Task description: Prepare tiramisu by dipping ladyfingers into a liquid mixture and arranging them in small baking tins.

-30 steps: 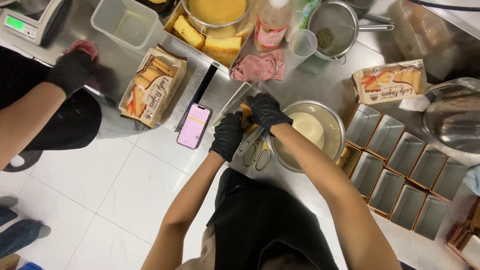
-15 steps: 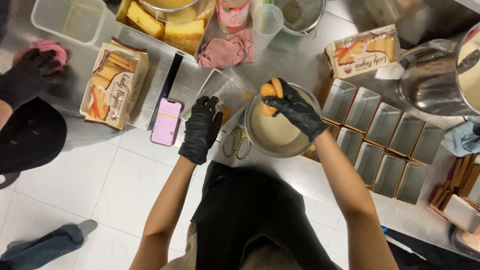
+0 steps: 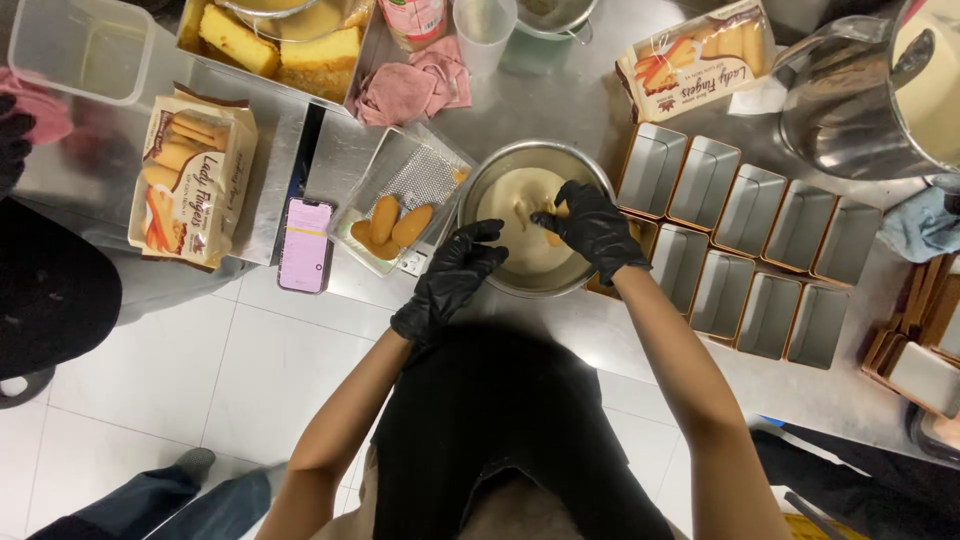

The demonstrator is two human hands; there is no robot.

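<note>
Both my hands wear black gloves. My right hand is inside a steel bowl of pale cream liquid, its fingers shut on a ladyfinger biscuit dipped in it. Empty, with fingers apart, my left hand rests at the bowl's near left rim. Left of the bowl a small clear tray holds two ladyfinger biscuits.
Several empty rectangular tins stand in rows right of the bowl. A pink phone, biscuit packs, a pink cloth, a tray of sponge cake and a large steel mixing bowl lie about. Another person's gloved hand shows far left.
My right hand has lowered the biscuit from above the bowl's rim into the liquid. My left hand has moved right, to the bowl's edge. The view has shifted.
</note>
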